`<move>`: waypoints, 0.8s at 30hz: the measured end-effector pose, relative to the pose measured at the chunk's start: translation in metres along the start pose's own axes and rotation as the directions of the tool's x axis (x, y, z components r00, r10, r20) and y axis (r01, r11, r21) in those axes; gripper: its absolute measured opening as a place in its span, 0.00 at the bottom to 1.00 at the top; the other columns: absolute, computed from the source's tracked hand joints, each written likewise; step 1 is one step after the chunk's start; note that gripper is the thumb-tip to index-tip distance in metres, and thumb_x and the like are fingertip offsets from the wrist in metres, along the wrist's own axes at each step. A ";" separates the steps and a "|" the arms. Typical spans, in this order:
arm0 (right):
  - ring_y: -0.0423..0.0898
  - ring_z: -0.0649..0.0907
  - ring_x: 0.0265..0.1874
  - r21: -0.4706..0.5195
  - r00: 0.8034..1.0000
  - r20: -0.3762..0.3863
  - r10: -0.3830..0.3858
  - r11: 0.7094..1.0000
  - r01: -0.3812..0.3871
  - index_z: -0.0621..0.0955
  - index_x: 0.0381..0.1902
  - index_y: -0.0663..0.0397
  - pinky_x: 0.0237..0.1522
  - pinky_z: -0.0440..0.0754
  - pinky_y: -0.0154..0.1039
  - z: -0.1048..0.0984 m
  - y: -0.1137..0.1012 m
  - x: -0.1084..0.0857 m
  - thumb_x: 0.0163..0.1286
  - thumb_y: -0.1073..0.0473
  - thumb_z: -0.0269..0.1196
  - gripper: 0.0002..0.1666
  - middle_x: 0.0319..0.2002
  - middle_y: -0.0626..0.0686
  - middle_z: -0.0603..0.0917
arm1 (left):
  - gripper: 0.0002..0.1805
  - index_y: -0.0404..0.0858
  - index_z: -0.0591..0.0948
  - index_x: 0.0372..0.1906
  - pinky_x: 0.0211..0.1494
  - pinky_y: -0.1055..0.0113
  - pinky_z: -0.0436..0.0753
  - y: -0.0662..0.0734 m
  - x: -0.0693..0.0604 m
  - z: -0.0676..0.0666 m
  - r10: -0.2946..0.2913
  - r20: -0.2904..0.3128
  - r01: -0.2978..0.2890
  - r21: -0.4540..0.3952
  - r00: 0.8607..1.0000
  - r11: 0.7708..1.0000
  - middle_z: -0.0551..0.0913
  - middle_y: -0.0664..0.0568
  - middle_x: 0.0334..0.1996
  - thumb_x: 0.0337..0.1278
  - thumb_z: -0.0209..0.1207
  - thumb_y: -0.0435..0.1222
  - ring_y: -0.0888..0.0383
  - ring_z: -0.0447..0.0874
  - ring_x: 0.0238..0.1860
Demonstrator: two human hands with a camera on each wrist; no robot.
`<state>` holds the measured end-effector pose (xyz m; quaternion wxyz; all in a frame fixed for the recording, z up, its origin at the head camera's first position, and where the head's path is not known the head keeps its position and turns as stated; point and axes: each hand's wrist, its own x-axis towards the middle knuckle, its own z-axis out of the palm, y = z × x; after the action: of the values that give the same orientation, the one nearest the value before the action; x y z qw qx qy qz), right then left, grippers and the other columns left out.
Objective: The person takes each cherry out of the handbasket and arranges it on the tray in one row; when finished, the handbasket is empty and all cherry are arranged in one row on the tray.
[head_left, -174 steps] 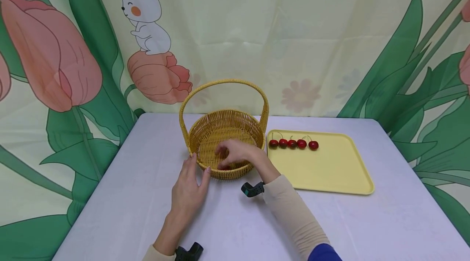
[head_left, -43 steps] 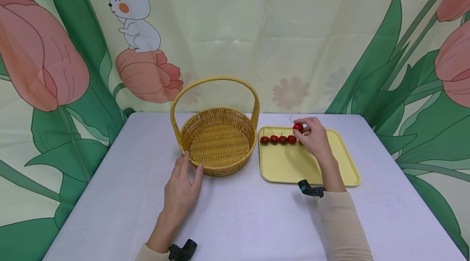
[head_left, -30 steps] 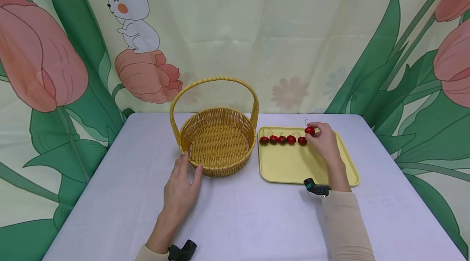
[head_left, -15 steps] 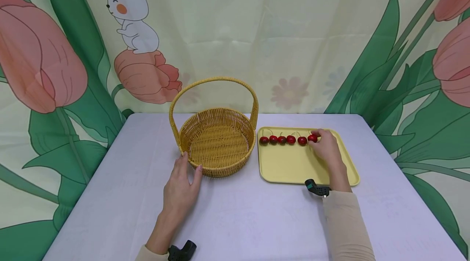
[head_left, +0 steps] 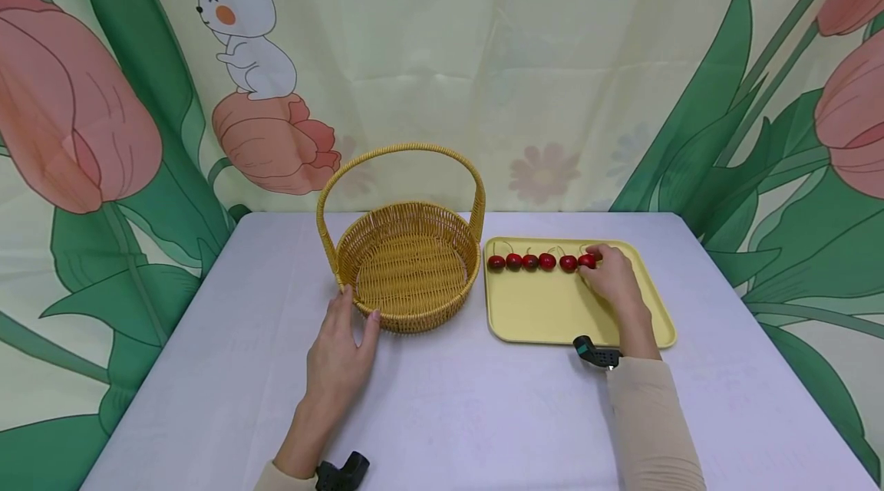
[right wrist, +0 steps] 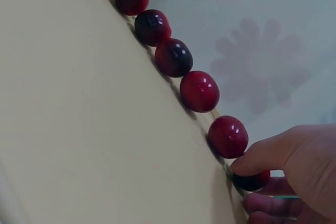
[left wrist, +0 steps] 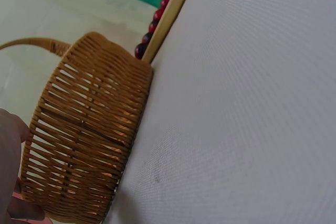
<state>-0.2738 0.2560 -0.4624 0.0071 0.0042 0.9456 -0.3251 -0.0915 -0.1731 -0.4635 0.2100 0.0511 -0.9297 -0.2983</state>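
Observation:
In the head view several dark red cherries (head_left: 530, 262) with thin stems stand in a row along the back of a yellow tray (head_left: 539, 314). At the row's right end, my right hand (head_left: 613, 276) pinches a cherry (right wrist: 252, 181) between thumb and fingers, down at the tray; the thumb covers part of it in the right wrist view. My left hand (head_left: 340, 360) rests on the near-left rim of a round wicker basket (head_left: 414, 276), its fingers fairly straight. Nothing lies in the basket. Its tall handle (head_left: 404, 147) arches upward.
Basket and tray stand close side by side on a white-covered table (head_left: 442, 414). Behind the table hangs a cloth backdrop (head_left: 428, 54) printed with a rabbit, tulips and leaves.
The right hand came out of the basket and carried a cherry rightward to the tray, then lowered it to the row's right end. The left hand stays on the basket rim.

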 end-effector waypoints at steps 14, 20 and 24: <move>0.68 0.72 0.60 0.007 0.999 -0.031 -0.030 1.000 0.030 0.69 0.68 0.69 0.62 0.72 0.63 -0.014 -0.012 -0.008 0.72 0.58 0.60 0.32 0.61 0.73 0.72 | 0.40 0.30 0.62 0.75 0.63 0.37 0.76 -0.001 0.001 -0.001 -0.005 0.006 0.005 0.001 1.000 1.000 0.68 0.31 0.71 0.72 0.50 0.55 0.35 0.67 0.72; 0.64 0.75 0.52 0.003 0.997 -0.067 -0.037 0.999 0.037 0.70 0.67 0.67 0.57 0.76 0.60 -0.020 -0.020 -0.010 0.72 0.56 0.58 0.31 0.60 0.71 0.73 | 0.40 0.31 0.62 0.75 0.63 0.37 0.76 -0.001 0.001 -0.001 -0.012 0.013 0.012 0.003 1.000 1.000 0.68 0.32 0.71 0.72 0.50 0.55 0.36 0.67 0.72; 0.63 0.78 0.49 0.002 0.994 -0.081 -0.069 0.998 0.069 0.70 0.67 0.67 0.54 0.79 0.57 -0.024 -0.030 -0.013 0.72 0.55 0.58 0.31 0.60 0.70 0.73 | 0.40 0.31 0.62 0.75 0.63 0.37 0.76 -0.001 0.001 0.000 -0.012 0.016 0.012 0.006 1.000 1.000 0.68 0.32 0.72 0.72 0.50 0.55 0.36 0.67 0.73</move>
<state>-0.2614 0.2468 -0.4243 -0.0426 -0.0153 0.9439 -0.3271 -0.0921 -0.1743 -0.4641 0.2006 0.0550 -0.9319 -0.2972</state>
